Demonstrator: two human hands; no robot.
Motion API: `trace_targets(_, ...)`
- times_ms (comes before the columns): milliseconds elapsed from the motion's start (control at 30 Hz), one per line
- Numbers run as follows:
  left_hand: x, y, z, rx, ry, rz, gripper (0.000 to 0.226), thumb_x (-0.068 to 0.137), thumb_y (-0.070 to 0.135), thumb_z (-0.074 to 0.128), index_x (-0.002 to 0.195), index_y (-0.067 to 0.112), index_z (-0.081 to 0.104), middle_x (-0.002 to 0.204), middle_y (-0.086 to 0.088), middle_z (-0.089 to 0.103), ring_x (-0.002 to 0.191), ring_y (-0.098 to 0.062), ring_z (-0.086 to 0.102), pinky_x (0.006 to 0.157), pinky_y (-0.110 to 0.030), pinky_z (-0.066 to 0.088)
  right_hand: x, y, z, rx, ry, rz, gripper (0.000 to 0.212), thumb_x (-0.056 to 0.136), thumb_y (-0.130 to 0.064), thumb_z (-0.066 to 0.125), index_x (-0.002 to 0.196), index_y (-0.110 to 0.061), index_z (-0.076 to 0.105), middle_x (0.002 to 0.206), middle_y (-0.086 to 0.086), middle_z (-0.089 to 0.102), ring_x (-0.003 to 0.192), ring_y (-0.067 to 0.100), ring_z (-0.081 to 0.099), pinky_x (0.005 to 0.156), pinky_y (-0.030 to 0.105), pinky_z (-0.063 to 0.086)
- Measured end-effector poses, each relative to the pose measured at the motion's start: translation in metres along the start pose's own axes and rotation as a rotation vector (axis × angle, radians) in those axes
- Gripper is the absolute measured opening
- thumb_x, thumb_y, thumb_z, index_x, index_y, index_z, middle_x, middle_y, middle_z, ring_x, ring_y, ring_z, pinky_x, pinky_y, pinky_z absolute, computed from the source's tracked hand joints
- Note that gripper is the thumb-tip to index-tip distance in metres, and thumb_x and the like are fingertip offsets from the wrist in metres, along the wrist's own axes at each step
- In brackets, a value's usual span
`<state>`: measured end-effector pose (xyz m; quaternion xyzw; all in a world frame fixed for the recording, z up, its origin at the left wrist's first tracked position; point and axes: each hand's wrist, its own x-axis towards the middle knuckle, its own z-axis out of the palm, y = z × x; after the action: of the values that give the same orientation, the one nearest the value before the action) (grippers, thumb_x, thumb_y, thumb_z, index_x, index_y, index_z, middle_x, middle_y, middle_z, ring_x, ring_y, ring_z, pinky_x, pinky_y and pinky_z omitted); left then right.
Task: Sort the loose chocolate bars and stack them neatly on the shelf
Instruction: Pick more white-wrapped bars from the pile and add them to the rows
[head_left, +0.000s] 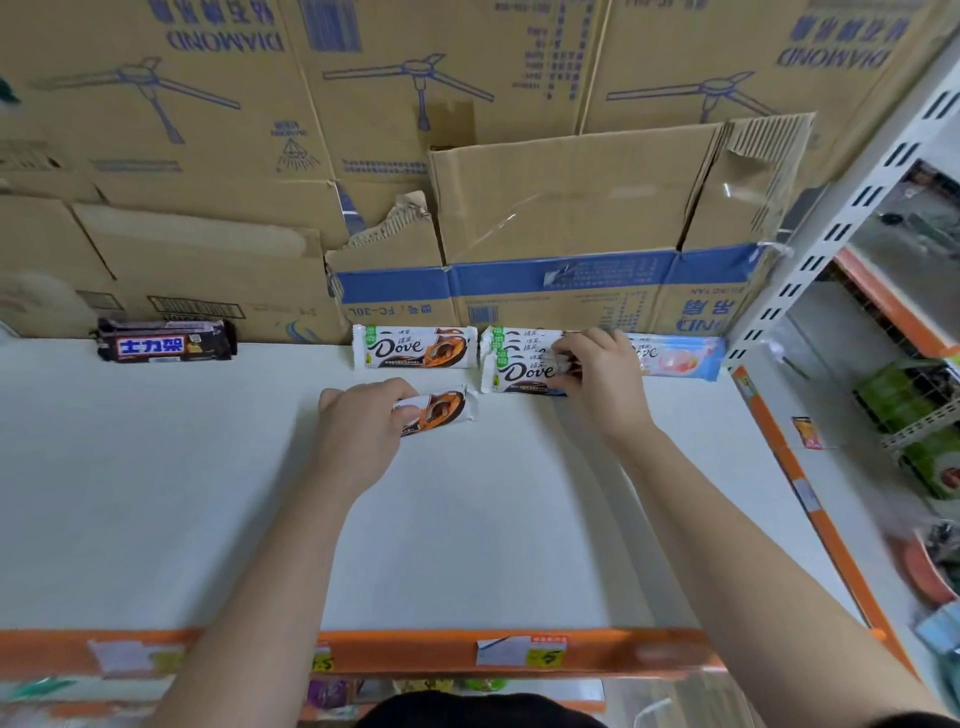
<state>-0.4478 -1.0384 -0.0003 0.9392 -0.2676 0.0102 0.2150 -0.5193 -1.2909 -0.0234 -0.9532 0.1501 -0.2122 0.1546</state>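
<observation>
On the white shelf (156, 493) my left hand (363, 421) grips the left end of a white Dove bar with an orange swirl (441, 410), lying loose in front of the back row. My right hand (597, 374) rests on the right end of a stack of white Dove bars with a dark swirl (514, 364) and pinches its top bar. Behind the loose bar another orange-swirl Dove bar (415, 347) lies flat. A pink and blue Dove bar (680, 356) sits at the far right, partly hidden by my right hand. A dark Snickers stack (166, 340) is at the back left.
Cardboard boxes (571, 208) form a wall along the back of the shelf. An orange price rail (519, 654) runs along the front edge. At the right a white slotted upright (831, 234) borders a neighbouring shelf unit with green packets (904, 400).
</observation>
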Motion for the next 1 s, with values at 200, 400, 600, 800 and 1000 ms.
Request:
trace_targets(200, 0.004, -0.005, 0.0, -0.014, -0.004, 0.003, 0.016, 0.096, 0.027, 0.048, 0.105, 0.023, 0.061, 0.097, -0.001, 0.069, 0.09, -0.022, 0.055, 0.089, -0.036, 0.032, 0.003, -0.004, 0.003, 0.011, 0.007, 0.006, 0.026, 0.065, -0.01, 0.077, 0.09, -0.012, 0.07, 0.089, 0.005, 0.065, 0.082, 0.033, 0.051, 0.075, 0.034, 0.037)
trace_targets(400, 0.012, -0.009, 0.001, -0.114, -0.028, 0.045, 0.011, 0.091, 0.025, 0.055, 0.097, 0.025, 0.065, 0.092, 0.001, 0.069, 0.091, -0.021, 0.057, 0.088, -0.041, 0.039, 0.0, -0.006, 0.001, 0.006, 0.014, 0.019, 0.029, 0.065, -0.014, 0.078, 0.093, -0.014, 0.07, 0.093, 0.004, 0.066, 0.086, 0.034, 0.052, 0.077, 0.04, 0.043)
trace_targets(600, 0.02, -0.019, 0.002, -0.215, -0.083, 0.114, 0.01, 0.084, 0.016, 0.064, 0.093, 0.019, 0.068, 0.092, 0.0, 0.063, 0.089, -0.021, 0.056, 0.082, -0.042, 0.044, -0.017, -0.03, -0.005, 0.078, 0.097, -0.014, 0.021, 0.073, -0.011, 0.071, 0.093, -0.015, 0.069, 0.09, 0.005, 0.064, 0.089, 0.033, 0.054, 0.076, 0.037, 0.043)
trace_targets(800, 0.05, -0.025, 0.005, -0.2, -0.001, 0.15, 0.015, 0.079, 0.016, 0.069, 0.093, 0.013, 0.069, 0.094, -0.004, 0.067, 0.09, -0.023, 0.058, 0.08, -0.036, 0.043, -0.054, -0.056, 0.018, 0.171, -0.09, -0.072, 0.013, 0.082, -0.011, 0.06, 0.093, -0.014, 0.067, 0.09, 0.003, 0.061, 0.088, 0.025, 0.055, 0.074, 0.031, 0.046)
trace_targets(1000, 0.073, -0.022, 0.012, -0.124, 0.087, 0.142, 0.011, 0.079, 0.019, 0.069, 0.09, 0.017, 0.066, 0.093, -0.002, 0.064, 0.088, -0.024, 0.057, 0.081, -0.036, 0.033, -0.062, -0.058, 0.025, 0.126, -0.031, -0.101, 0.011, 0.082, -0.008, 0.059, 0.089, -0.011, 0.066, 0.086, 0.004, 0.059, 0.081, 0.027, 0.05, 0.072, 0.035, 0.044)
